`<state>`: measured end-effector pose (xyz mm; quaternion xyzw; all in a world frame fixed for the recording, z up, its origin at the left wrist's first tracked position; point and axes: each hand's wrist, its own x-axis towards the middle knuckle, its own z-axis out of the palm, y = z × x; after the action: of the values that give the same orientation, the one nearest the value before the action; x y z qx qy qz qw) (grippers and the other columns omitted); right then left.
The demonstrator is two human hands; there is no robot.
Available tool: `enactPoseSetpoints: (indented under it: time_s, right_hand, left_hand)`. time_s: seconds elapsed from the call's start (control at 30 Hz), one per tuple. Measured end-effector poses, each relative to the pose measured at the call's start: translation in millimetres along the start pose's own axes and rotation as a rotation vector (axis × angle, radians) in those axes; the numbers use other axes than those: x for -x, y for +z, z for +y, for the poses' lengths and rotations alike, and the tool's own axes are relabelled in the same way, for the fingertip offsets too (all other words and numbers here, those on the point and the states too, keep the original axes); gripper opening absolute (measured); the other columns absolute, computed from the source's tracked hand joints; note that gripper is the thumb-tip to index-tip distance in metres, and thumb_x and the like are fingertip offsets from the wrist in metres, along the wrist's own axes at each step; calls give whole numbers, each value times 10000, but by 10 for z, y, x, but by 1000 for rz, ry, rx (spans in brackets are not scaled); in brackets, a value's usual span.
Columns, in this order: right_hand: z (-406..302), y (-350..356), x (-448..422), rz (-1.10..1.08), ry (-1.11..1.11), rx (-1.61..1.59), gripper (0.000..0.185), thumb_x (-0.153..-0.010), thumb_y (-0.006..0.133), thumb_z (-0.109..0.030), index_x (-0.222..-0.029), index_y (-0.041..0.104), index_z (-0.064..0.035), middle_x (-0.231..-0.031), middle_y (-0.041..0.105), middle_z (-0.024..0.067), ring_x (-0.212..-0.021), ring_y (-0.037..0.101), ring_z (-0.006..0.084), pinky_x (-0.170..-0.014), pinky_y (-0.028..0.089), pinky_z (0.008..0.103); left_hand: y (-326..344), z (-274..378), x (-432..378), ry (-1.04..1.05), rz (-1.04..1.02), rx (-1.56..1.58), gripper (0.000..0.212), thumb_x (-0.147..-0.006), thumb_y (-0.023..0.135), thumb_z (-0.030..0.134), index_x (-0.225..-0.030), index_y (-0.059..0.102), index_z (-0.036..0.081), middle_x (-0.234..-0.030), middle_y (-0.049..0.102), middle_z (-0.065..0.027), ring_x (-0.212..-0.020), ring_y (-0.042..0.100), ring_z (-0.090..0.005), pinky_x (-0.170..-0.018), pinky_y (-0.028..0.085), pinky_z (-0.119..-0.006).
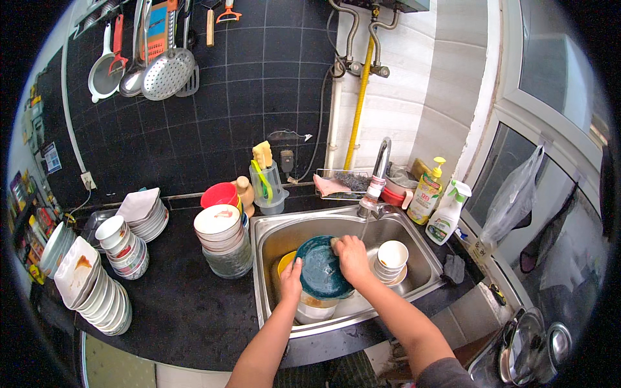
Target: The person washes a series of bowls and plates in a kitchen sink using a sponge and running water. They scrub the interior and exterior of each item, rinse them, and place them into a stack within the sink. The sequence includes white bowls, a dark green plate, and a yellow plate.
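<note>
A dark teal bowl (320, 271) is held tilted over the sink, its inside facing me. My left hand (291, 279) grips its left rim with the thumb on the edge. At the upper right rim, my right hand (350, 257) presses a small brownish pad, mostly hidden by the fingers, against the bowl. Thin water runs from the faucet (381, 165) just behind my right hand. Under the teal bowl are a yellow bowl (286, 262) and a whitish pot or large bowl (315, 312). White bowls (392, 255) stand stacked at the right in the steel sink (257, 252).
Left of the sink stand stacked bowls (218, 220), a red bowl (219, 194) and a clear utensil holder (271, 196). Farther left are several stacks of dishes (102, 300). A yellow-pump soap bottle (425, 196) and a spray bottle (446, 218) stand behind the right corner.
</note>
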<state>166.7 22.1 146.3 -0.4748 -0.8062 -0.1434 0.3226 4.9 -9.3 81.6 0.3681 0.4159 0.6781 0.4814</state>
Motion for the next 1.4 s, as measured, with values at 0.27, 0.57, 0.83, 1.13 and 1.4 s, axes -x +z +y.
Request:
enactPoseSetpoints:
  time_s: [0.27, 0.57, 0.83, 1.13, 1.4]
  right_hand:
    - [-645, 305, 80, -207, -60, -487, 151, -740, 563, -111, -864, 520, -37, -841, 533, 166, -816, 511, 348, -750, 411, 419]
    - [-288, -254, 192, -224, -115, -154, 176, -708, 609, -122, -873, 590, -61, -829, 567, 111, -792, 541, 288, -724, 426, 384]
    - [-43, -34, 5, 273, 606, -1048, 277, -779, 522, -21, -1055, 545, -19, -1093, 553, 121, -1055, 503, 220, -903, 380, 304]
    - [-929, -64, 442, 62, 276, -825, 557, -879, 391, -126, -1363, 148, 6, -1409, 123, 238, -1319, 99, 336, -1060, 118, 342]
    - [-939, -175, 177, 95, 182, -444, 504, -870, 419, -208, -1321, 290, -22, -1376, 209, 235, -1288, 174, 378, -1053, 111, 449]
  left_hand:
    - [-108, -115, -80, -104, 50, 132, 357, -893, 490, 289, -1031, 569, -31, -936, 589, -47, -849, 526, -136, -794, 398, -251]
    - [-160, -203, -149, -60, 185, 242, 288, -883, 491, 208, -1051, 539, -22, -986, 587, -81, -864, 549, -183, -795, 414, -306]
    - [-94, -54, -68, -380, 117, 325, 315, -839, 491, 85, -1146, 453, 23, -1060, 552, -115, -925, 553, -267, -785, 451, -404]
    - [-189, -243, -124, -538, 67, 513, 291, -807, 451, 40, -1096, 475, 54, -1049, 548, -139, -932, 563, -292, -738, 510, -462]
    - [-328, -539, -257, -727, -81, 688, 311, -840, 404, 122, -1114, 466, -10, -1028, 567, -164, -865, 587, -267, -739, 518, -362]
